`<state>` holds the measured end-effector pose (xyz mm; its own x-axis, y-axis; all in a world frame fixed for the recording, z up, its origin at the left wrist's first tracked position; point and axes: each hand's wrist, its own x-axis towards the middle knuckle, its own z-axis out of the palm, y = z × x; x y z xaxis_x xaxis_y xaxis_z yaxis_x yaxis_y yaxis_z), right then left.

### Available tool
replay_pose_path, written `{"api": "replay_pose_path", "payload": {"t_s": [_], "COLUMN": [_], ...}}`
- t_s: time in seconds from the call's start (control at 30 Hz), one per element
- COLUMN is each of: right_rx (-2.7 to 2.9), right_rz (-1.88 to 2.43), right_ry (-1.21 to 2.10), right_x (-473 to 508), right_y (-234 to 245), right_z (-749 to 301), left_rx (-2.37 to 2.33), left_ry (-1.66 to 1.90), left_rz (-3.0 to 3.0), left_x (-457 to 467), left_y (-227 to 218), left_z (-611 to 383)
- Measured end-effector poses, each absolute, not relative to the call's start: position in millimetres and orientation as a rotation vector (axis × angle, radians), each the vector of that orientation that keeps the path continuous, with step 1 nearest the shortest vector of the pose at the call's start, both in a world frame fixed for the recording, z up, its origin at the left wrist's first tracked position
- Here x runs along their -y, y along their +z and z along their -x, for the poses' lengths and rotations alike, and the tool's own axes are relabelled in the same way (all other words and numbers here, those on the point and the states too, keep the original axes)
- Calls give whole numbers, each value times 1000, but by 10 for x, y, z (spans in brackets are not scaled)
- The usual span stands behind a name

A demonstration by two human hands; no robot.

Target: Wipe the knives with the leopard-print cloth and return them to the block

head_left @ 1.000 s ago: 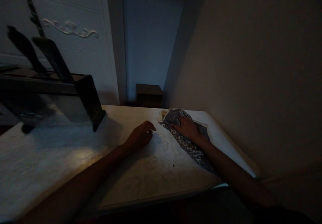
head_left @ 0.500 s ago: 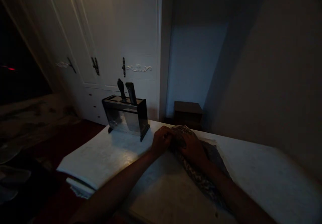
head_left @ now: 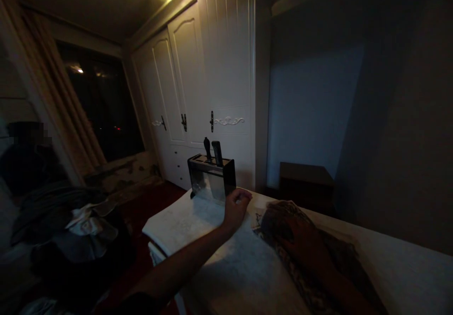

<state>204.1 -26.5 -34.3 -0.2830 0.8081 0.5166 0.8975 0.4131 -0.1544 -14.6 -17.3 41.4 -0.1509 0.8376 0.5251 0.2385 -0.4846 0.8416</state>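
Observation:
A patterned cloth [head_left: 288, 207], bunched at its far end, lies along the right part of the pale tabletop. My right hand [head_left: 300, 239] rests on it with bent fingers closed around a fold, though the dim light partly hides the grip. To the left of the cloth, and apart from it, my left hand [head_left: 236, 208] is just above the tabletop. Its thumb and fingertips are pinched together; whether something small is between them is too dark to see. Behind my left hand stands a knife block [head_left: 208, 183] with clear sides and two dark handles upright in its top.
The pale marble-look table [head_left: 177, 225] ends at a left edge above a red floor. Beyond it are a white wardrobe [head_left: 226, 69] and a low brown cabinet [head_left: 306, 173]. Dark clothes [head_left: 60, 220] are piled at left, with a dark figure [head_left: 26, 159] behind them.
My left hand has come off the cloth and moved left of it. My right hand stays on the cloth. The view has tilted up and turned left, bringing in the window and ceiling lamp.

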Motion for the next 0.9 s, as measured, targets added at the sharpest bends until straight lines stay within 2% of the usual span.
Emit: {"api": "replay_pose_path", "payload": {"t_s": [0.13, 0.3, 0.43, 0.57, 0.9], "right_rx": [2168, 2167, 2173, 2152, 2204], "right_rz": [1436, 1446, 1440, 1450, 1453], "right_ry": [-213, -214, -229, -246, -235], "right_x": [276, 277, 280, 277, 352], "right_y": [-318, -321, -343, -375, -302], "right_z": [-2032, -2026, -2018, -2022, -2015], "left_rx": [-1139, -1157, -1378, -1575, -1505], "left_ry": [1550, 1819, 1984, 1807, 1661], "left_rz": [-1512, -1690, -1857, -1749, -1676], "left_x": [170, 134, 1, -205, -434], "left_y": [761, 1350, 1684, 1750, 1599], "left_z": [430, 875, 1158, 1293, 1231]}}
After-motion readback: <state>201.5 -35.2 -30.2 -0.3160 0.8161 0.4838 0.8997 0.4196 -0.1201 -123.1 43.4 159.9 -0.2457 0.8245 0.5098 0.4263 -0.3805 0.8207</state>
